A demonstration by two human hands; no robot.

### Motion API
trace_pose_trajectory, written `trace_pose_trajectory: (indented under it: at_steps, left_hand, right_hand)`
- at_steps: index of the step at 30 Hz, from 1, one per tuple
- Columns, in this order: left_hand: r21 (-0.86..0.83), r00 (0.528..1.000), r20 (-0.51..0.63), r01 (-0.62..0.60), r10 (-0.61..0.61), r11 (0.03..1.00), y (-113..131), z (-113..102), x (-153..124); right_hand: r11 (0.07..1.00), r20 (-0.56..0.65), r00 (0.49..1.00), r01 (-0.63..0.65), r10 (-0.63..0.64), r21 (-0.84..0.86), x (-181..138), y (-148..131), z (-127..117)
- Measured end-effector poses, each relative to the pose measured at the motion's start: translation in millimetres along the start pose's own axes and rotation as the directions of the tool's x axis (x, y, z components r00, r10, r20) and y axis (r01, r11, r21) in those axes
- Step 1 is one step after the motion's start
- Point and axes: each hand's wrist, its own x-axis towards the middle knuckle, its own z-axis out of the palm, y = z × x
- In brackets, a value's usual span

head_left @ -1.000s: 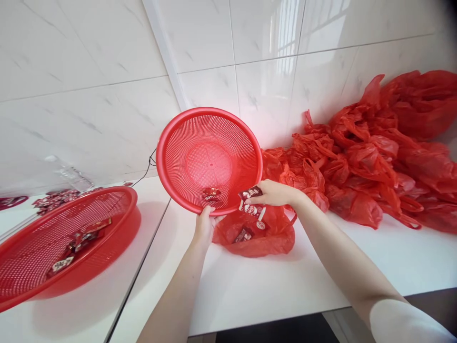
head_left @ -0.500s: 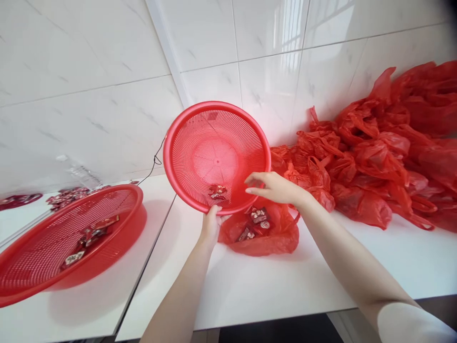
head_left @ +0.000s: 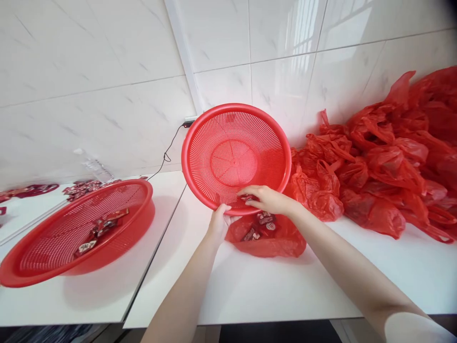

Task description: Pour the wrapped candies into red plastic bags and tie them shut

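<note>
A red perforated plastic basket (head_left: 233,162) is tilted with its opening toward me. My left hand (head_left: 218,224) is closed on its lower rim, thumb over the edge. Inside, near the bottom edge, my right hand (head_left: 266,199) has its fingers curled round small dark red snack packets (head_left: 249,197), which they partly cover. Just below the basket, an open red plastic bag (head_left: 274,247) lies on the table and holds several similar packets (head_left: 267,221). The basket and my right hand hide the bag's far part.
On the left, a second red basket (head_left: 143,216) leans with several packets in it. Many filled red bags (head_left: 378,176) are heaped at right against the tiled wall. A black cable (head_left: 167,155) runs behind the baskets. A seam (head_left: 153,257) divides the white tabletops.
My right hand has moved down and left within the basket and closed round the packets that lay loose there. The view has shifted slightly; my left hand keeps its hold on the rim.
</note>
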Motion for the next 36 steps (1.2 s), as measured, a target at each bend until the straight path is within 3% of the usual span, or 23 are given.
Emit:
trace_pose_trajectory:
  at_steps: [6,9,11,12,13,15,17,19,21,23,24,25,26,27,28,30,33,36]
  left_hand:
    - [0.043,0.984,-0.13,-0.12,0.125,0.992,3.7,-13.2,15.4]
    - [0.033,0.971,-0.156,-0.176,0.179,0.984,9.1,-17.1,17.7]
    - [0.027,0.964,-0.158,-0.211,0.213,0.977,13.2,-18.7,17.3]
    - [0.024,0.961,-0.161,-0.226,0.227,0.974,15.0,-19.3,16.8]
    - [0.02,0.958,-0.162,-0.236,0.236,0.972,16.7,-19.9,16.3]
    - [0.014,0.96,-0.153,-0.235,0.234,0.972,19.8,-21.1,14.8]
    - [0.02,0.969,-0.128,-0.211,0.212,0.977,23.5,-22.3,12.3]
    - [0.043,0.981,-0.066,-0.179,0.182,0.983,28.4,-23.4,8.7]
    - [0.062,0.987,0.052,-0.154,0.151,0.986,34.6,-24.8,5.1]
    - [0.063,0.977,0.13,-0.176,0.167,0.982,42.0,-28.5,3.7]
    - [0.057,0.973,0.073,-0.225,0.221,0.973,46.1,-32.0,4.3]
    - [0.055,0.951,-0.062,-0.301,0.304,0.952,50.7,-37.0,5.7]
    - [0.067,0.888,-0.241,-0.389,0.393,0.919,55.8,-43.7,7.7]
    - [0.105,0.76,-0.452,-0.475,0.467,0.874,61.3,-52.1,9.9]
    - [0.143,0.632,-0.585,-0.536,0.508,0.832,67.1,-61.7,12.1]
    - [0.192,0.476,-0.692,-0.603,0.542,0.774,78.6,-82.3,15.0]
    - [0.23,0.369,-0.749,-0.634,0.55,0.738,89.7,-103.4,17.0]
    - [0.257,0.358,-0.735,-0.64,0.576,0.724,84.7,-99.4,19.8]
  right_hand:
    - [0.976,-0.067,0.98,-0.179,0.189,0.125,-10.7,-10.9,-29.6]
    - [0.92,0.139,0.948,-0.312,0.285,0.238,-19.0,-15.1,-46.1]
    - [0.882,0.323,0.879,-0.427,0.351,0.201,-22.8,-15.0,-52.6]
    - [0.867,0.358,0.836,-0.483,0.416,0.122,-23.7,-13.9,-53.7]
    - [0.843,0.339,0.8,-0.536,0.496,0.032,-23.8,-12.1,-53.2]
    - [0.761,0.172,0.748,-0.648,0.641,-0.024,-21.4,-7.2,-47.8]
    - [0.686,0.006,0.7,-0.702,0.714,0.191,-16.0,-2.0,-38.8]
    - [0.605,-0.062,0.675,-0.614,0.736,0.507,-9.4,1.5,-30.6]
    - [0.511,-0.097,0.691,-0.425,0.716,0.747,-4.2,1.9,-27.5]
    - [0.429,-0.153,0.715,-0.223,0.683,0.875,-2.7,-0.5,-31.0]
    - [0.402,-0.188,0.715,-0.141,0.673,0.905,-3.3,-2.4,-34.7]
    - [0.388,-0.222,0.705,-0.083,0.674,0.918,-4.7,-4.7,-39.1]
    - [0.391,-0.255,0.689,-0.045,0.678,0.92,-6.5,-7.0,-43.8]
    - [0.403,-0.285,0.675,-0.02,0.681,0.915,-8.4,-9.5,-48.3]
    - [0.419,-0.311,0.664,-0.005,0.68,0.908,-10.3,-11.9,-52.5]
    - [0.451,-0.352,0.657,0.02,0.667,0.893,-13.5,-16.8,-59.2]
    - [0.454,-0.379,0.631,0.047,0.677,0.89,-17.1,-26.5,-66.8]
    - [0.409,-0.356,0.61,0.056,0.708,0.911,-19.6,-41.3,-72.9]
